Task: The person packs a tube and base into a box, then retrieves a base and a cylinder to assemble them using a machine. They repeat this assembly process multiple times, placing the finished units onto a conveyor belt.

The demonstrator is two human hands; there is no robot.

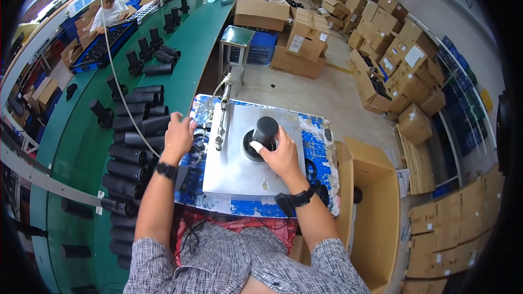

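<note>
My right hand point(280, 155) is wrapped round a black ribbed cylinder point(266, 129), thumb on the near side. The cylinder tilts slightly over a round black fitting point(249, 147) on a silver metal plate point(231, 171); whether the two are joined is hidden. My left hand point(178, 137) hovers at the left edge of the worktable, fingers bent but apart, with nothing visible in them. Nearest to it are small metal air fittings point(202, 130) and the dark cylinders on the green bench. A metal pneumatic cylinder point(223, 114) stands on the plate's left side.
The blue, chipped worktable point(321, 147) carries black rings at its right. Many black cylinders point(128, 169) lie along the green bench point(98, 158). A pale hose point(117, 71) hangs across it. An open carton point(373, 212) stands at my right. A co-worker point(111, 11) sits far left.
</note>
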